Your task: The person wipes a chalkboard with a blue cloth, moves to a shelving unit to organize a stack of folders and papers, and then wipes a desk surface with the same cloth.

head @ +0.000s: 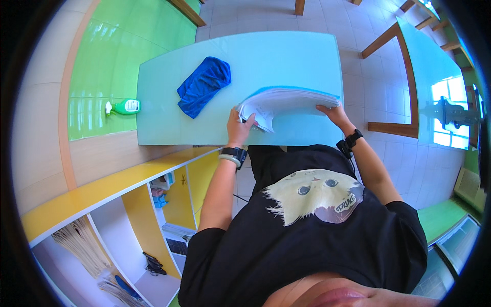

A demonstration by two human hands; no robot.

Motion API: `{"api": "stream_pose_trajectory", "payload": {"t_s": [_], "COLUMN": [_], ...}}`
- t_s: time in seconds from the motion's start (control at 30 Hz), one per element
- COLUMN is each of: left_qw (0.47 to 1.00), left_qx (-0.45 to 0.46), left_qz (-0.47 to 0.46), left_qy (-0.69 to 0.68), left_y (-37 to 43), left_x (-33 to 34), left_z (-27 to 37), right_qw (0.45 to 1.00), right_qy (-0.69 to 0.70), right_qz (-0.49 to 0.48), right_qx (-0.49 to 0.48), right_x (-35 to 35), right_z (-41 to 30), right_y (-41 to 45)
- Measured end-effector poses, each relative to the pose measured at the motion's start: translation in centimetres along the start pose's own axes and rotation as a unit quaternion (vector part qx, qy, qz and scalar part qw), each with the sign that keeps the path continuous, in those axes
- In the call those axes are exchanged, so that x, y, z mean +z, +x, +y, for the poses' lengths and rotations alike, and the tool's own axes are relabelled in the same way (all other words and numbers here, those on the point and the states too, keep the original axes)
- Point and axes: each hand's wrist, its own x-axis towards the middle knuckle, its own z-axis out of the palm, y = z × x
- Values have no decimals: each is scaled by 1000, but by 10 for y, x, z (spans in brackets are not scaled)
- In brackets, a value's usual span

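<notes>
A thick stack of white papers (293,100) with a blue edge is held in a bent curve just above the near side of the glass-topped table (284,53). My left hand (240,124) grips its left end, the thumb over some sheets that curl down. At the right end, my right hand (333,114) pinches the stack near the table's right edge. A crumpled blue cloth (205,86) lies on the table, left of the papers. Black bands are on both wrists.
Beyond the table's left edge, a green spray bottle (128,106) lies on its side against a green surface. A yellow-topped shelf unit (126,176) with papers and other items stands at the lower left. Another glass-topped table (429,69) with wooden legs stands at the right.
</notes>
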Motion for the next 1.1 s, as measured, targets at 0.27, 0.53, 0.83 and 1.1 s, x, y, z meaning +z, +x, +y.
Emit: {"api": "stream_pose_trajectory", "payload": {"t_s": [0.27, 0.53, 0.83, 1.1], "left_qw": [953, 855, 773, 437], "left_qx": [-8, -304, -241, -202], "left_qz": [-294, -418, -434, -261], "left_qy": [-72, -36, -395, -837], "left_y": [84, 88, 86, 12], "left_x": [-58, -18, -41, 20], "left_z": [40, 27, 17, 49], "right_qw": [992, 960, 923, 853], "right_qy": [84, 202, 319, 494], "right_qz": [-75, -41, 1, 23], "right_qx": [50, 187, 215, 167], "right_x": [-12, -13, -36, -35], "right_z": [-58, -18, -3, -36], "right_y": [0, -10, -38, -41]}}
